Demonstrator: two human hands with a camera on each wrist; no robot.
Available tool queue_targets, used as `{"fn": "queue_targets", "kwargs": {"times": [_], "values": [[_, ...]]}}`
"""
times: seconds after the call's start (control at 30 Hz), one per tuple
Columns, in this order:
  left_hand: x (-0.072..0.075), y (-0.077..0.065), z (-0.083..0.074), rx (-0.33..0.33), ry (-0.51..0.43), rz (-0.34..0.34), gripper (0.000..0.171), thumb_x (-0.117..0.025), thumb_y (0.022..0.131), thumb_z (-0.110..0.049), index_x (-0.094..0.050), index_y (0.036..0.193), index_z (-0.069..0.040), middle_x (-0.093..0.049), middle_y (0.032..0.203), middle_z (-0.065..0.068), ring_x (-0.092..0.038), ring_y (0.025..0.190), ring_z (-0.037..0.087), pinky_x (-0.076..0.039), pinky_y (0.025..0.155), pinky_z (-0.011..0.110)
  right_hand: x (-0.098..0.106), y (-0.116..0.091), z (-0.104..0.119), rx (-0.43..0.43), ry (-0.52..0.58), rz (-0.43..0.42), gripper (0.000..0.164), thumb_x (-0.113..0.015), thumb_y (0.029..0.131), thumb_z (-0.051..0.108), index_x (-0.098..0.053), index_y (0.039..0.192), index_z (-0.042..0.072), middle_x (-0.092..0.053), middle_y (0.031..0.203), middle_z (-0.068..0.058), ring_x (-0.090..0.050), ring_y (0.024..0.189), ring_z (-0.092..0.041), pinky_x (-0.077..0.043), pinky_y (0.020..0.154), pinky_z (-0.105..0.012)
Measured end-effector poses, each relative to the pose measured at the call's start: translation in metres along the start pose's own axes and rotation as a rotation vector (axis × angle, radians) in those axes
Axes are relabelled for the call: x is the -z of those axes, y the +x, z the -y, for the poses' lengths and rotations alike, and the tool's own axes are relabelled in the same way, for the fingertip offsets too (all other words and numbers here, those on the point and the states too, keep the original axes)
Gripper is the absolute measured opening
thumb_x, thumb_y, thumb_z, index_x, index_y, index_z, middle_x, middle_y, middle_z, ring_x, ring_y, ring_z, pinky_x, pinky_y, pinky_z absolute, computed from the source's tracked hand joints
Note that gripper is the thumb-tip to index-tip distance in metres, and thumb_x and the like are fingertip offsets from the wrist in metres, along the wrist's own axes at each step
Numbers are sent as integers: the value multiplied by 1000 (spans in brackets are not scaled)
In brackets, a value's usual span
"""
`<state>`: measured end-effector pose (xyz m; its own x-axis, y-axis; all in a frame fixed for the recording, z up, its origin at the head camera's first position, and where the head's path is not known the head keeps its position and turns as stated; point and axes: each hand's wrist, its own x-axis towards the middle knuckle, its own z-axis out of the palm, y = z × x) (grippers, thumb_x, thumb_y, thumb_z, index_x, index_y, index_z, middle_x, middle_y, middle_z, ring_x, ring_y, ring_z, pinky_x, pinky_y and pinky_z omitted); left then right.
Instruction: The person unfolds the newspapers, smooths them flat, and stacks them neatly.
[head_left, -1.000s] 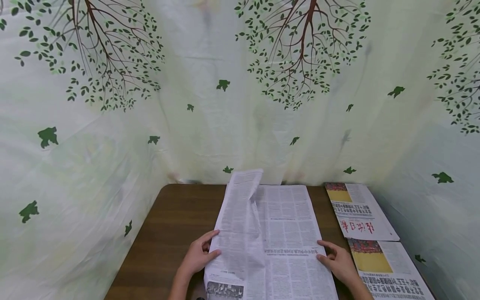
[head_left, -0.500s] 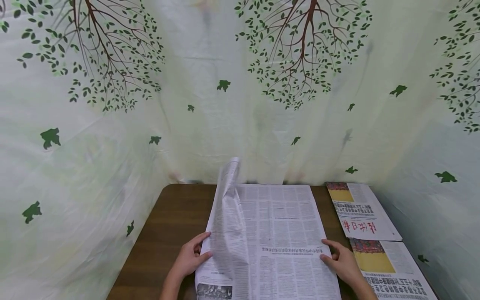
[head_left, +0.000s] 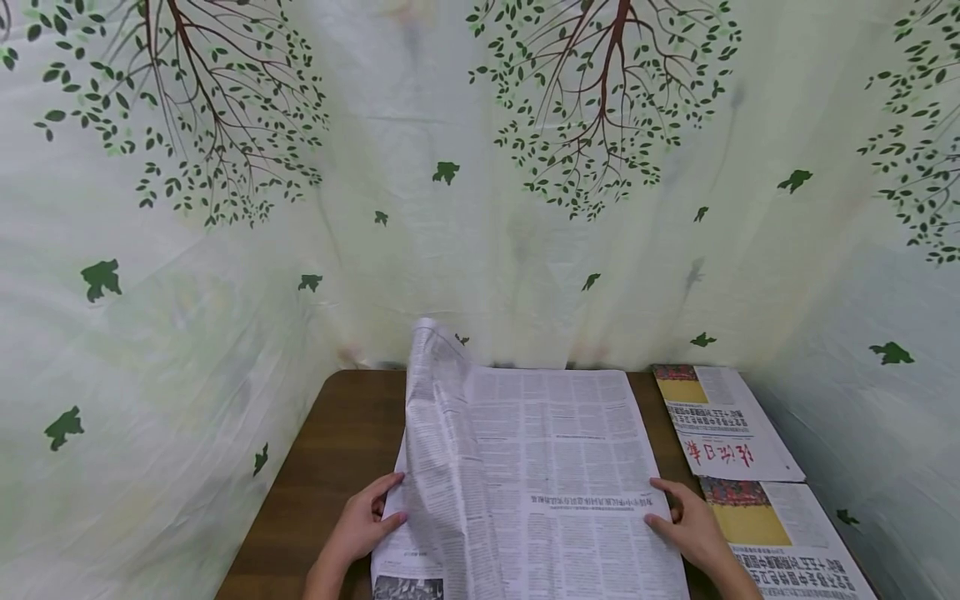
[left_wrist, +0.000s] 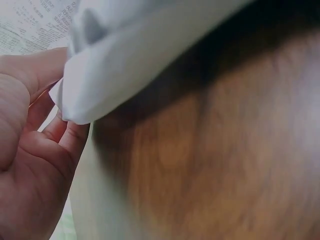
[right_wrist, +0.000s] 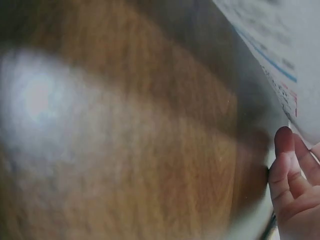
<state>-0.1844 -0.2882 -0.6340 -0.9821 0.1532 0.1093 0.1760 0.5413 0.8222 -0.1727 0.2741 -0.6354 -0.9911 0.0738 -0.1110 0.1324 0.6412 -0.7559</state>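
Note:
Between my two hands is a large unfolded newspaper (head_left: pixel 573 450), printed in columns, its lower part running out of the head view. Its left page stands up in a curled fold that leans leftward, taller than the table's back edge. My left hand (head_left: pixel 360 527) pinches the left edge between thumb and fingers; the left wrist view shows the thumb above the paper (left_wrist: pixel 112 80) and fingers below it. On the opposite edge, my right hand (head_left: pixel 692 527) pinches the paper with its thumb and fingers. The right wrist view catches the fingers at the sheet's underside (right_wrist: pixel 300 75).
Two folded newspapers (head_left: pixel 738 450) with red, yellow and black print lie one before the other on the right of the brown wooden table (head_left: pixel 322 467). A pale cloth backdrop (head_left: pixel 517 275) with trees and green leaves hangs behind and on both sides.
My left hand has moved left and slightly down, drawing the left edge outward. The raised fold has swung left, uncovering more of the right page. My right hand has shifted slightly right.

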Motion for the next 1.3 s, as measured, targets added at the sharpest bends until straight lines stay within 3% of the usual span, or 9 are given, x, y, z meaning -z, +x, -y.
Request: {"fn": "queue_targets", "kwargs": {"times": [0.37, 0.63, 0.77, 0.87, 0.97, 1.1, 1.23, 1.3], "values": [[18, -8, 8, 12, 81, -13, 64, -86, 81, -7, -60, 140, 0, -61, 137, 24, -55, 67, 0, -50, 63, 22, 5, -2, -3, 37, -33, -13, 70, -87, 81, 15, -58, 144, 4, -65, 115, -13, -49, 63, -12, -41, 54, -25], [32, -10, 17, 75, 155, -16, 65, -87, 80, -8, -61, 140, -5, -62, 138, 17, -54, 70, 0, -49, 68, 22, 7, -3, -6, 21, -22, -5, 72, -87, 80, 13, -56, 144, 2, -65, 121, -17, -56, 70, -13, -46, 58, -25], [38, -14, 20, 54, 173, -37, 64, -87, 80, -6, -63, 139, -7, -63, 136, 16, -53, 70, 1, -48, 68, 22, 8, -3, -7, 27, -26, -9, 71, -87, 80, 12, -56, 144, 1, -64, 123, -19, -58, 72, -14, -47, 58, -25], [42, -17, 21, -8, 216, -73, 62, -86, 79, -3, -65, 137, -9, -64, 134, 16, -57, 76, 6, -49, 70, 23, 10, -2, -8, 35, -29, -10, 71, -86, 81, 11, -56, 144, 1, -63, 125, -21, -58, 71, -13, -47, 58, -25], [46, -20, 22, -54, 285, -108, 60, -86, 79, -3, -66, 136, -10, -65, 133, 15, -64, 95, 16, -52, 78, 25, 12, -1, -10, 39, -35, -12, 70, -85, 81, 10, -56, 144, 1, -63, 127, -22, -56, 68, -13, -46, 57, -25], [52, -25, 26, -63, 356, -144, 58, -86, 79, -3, -67, 134, -9, -66, 134, 14, -64, 115, 32, -56, 88, 29, 15, -1, -10, 41, -64, -12, 69, -85, 81, 10, -56, 143, 0, -62, 127, -21, -52, 68, -14, -43, 57, -25], [60, -31, 29, -84, 371, -169, 57, -87, 76, -3, -69, 130, -4, -67, 131, 16, -65, 115, 37, -57, 88, 31, 18, -1, -9, 21, -86, -6, 71, -85, 81, 12, -55, 144, 0, -63, 124, -20, -53, 74, -17, -42, 59, -25], [64, -33, 30, -53, 372, -149, 56, -87, 78, -5, -68, 131, -3, -66, 133, 18, -65, 118, 38, -58, 90, 34, 20, -2, -9, 16, -89, -8, 71, -85, 81, 12, -54, 145, 0, -63, 123, -19, -54, 75, -17, -42, 59, -25]]}}
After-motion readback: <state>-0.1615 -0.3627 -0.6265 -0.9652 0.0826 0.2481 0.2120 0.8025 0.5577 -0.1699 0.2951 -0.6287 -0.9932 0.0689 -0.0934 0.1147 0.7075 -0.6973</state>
